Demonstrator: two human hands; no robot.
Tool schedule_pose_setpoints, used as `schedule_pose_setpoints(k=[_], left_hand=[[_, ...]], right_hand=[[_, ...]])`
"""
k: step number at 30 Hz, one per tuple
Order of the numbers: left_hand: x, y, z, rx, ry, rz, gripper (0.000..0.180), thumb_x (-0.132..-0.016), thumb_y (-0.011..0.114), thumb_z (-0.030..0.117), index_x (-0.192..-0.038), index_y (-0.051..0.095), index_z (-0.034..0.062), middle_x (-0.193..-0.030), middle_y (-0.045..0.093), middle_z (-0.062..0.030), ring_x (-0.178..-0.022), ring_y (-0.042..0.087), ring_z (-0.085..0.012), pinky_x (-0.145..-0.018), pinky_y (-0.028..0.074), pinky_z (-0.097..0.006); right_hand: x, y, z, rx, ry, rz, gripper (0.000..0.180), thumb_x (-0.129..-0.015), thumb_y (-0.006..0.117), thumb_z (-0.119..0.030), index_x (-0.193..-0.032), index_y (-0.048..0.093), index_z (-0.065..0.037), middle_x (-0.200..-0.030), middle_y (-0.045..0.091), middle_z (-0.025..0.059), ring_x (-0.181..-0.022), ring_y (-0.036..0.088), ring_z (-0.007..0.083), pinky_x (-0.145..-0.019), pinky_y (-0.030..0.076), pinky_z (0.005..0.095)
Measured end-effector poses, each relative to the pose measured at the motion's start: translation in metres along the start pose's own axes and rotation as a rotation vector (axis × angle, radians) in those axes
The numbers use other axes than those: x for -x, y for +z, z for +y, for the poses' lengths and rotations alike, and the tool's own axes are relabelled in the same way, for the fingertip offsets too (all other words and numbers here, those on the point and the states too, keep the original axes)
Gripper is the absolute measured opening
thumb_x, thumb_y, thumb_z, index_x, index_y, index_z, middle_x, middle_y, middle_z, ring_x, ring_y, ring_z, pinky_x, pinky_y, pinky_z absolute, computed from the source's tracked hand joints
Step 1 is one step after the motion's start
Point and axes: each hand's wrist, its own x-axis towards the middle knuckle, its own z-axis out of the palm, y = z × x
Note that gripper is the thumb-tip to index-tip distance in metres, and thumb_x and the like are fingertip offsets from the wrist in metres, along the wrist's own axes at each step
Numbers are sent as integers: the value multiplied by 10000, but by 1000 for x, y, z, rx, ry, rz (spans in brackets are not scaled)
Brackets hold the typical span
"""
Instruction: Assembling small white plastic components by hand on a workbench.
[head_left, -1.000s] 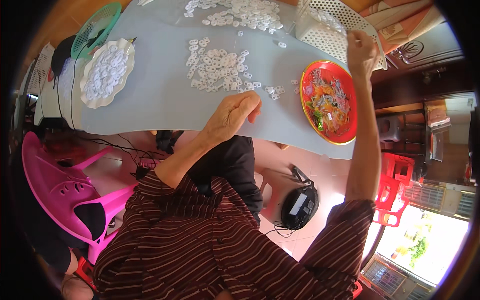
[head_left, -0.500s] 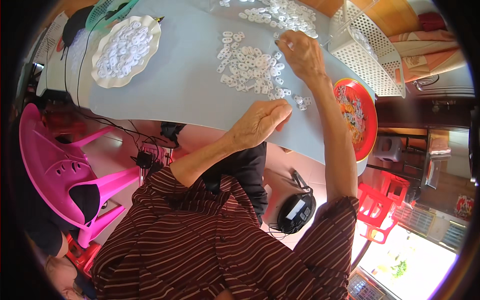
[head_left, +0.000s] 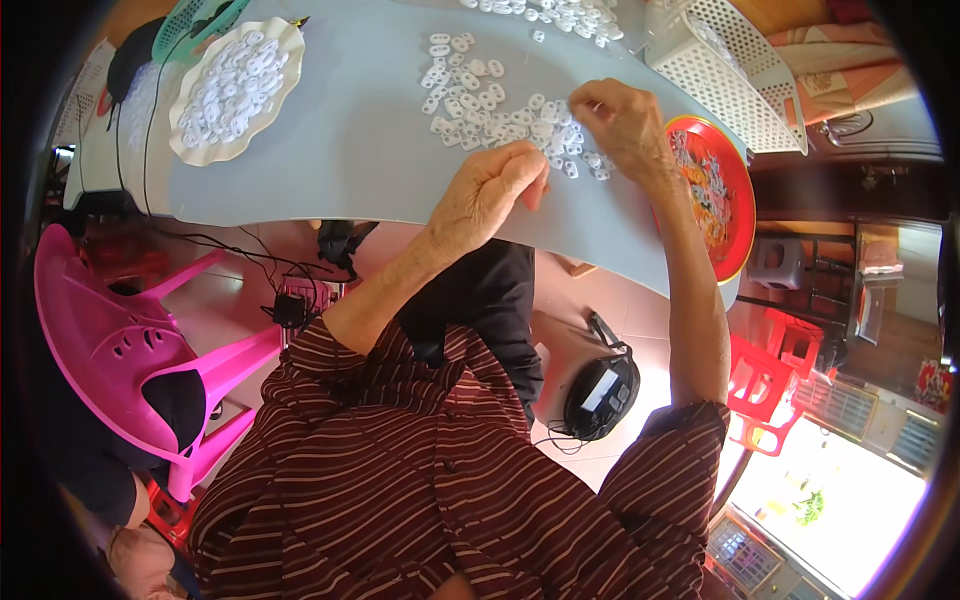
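A loose pile of small white plastic pieces with two holes each [head_left: 465, 100] lies spread on the grey-blue table [head_left: 330, 150]. At the table's near edge my left hand [head_left: 492, 192] is closed, thumb resting over curled fingers; anything inside it is hidden. My right hand [head_left: 628, 128] hovers at the pile's right side with fingers bent and thumb and forefinger close together. Whatever they pinch is too small to make out. A few white pieces [head_left: 597, 165] lie just below this hand.
Left on the table, a scalloped cream dish [head_left: 178, 140] holds many similar pieces. A red round tray [head_left: 742, 215] with small mixed bits sits right, near a white perforated basket [head_left: 715, 95]. More pieces [head_left: 570, 18] lie at the back. A pink chair [head_left: 110, 345] stands left.
My right hand has come back from the far pile to the near pile's right side, where pieces now bunch more thickly. My left hand stays closed near the table edge. The view has shifted slightly.
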Motion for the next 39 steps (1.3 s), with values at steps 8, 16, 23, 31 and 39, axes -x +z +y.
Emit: schedule_pose_setpoints(k=[8,16,23,31,39], left_hand=[[2,2,1,-181,12,39,328,-946,453,265,-753,535,13,-720,542,-8,-737,482,-90,-716,400,-243],[2,3,9,-158,-33,135,299,-938,465,255,-800,565,9,-773,569,-3,-746,466,-77,-716,392,-225],[3,2,11,-195,-72,108,313,-939,459,268,-775,548,17,-751,575,-1,-708,446,-69,-669,377,-220],[3,4,8,-149,-48,96,326,-934,458,268,-783,546,-7,-788,600,-46,-789,523,-106,-773,411,-252],[1,0,1,-183,11,50,326,-930,454,271,-807,557,-12,-780,597,-46,-784,530,-114,-770,418,-259]], right_hand=[[25,-5,-3,-99,26,108,112,-769,612,-80,-854,662,-26,-763,634,135,-651,621,257,-633,497,346],[61,-15,-33,-133,72,-39,114,-758,626,-78,-849,659,-18,-720,632,145,-614,619,250,-601,494,339],[84,1,-28,-171,96,40,109,-746,637,-62,-841,641,-9,-722,631,135,-658,629,269,-625,497,351],[62,0,-28,-9,16,93,114,-767,626,-89,-866,655,-40,-816,635,130,-695,618,306,-644,498,388],[55,-7,-22,-141,216,123,142,-763,635,-109,-893,673,-65,-840,639,116,-733,621,316,-685,496,411]])
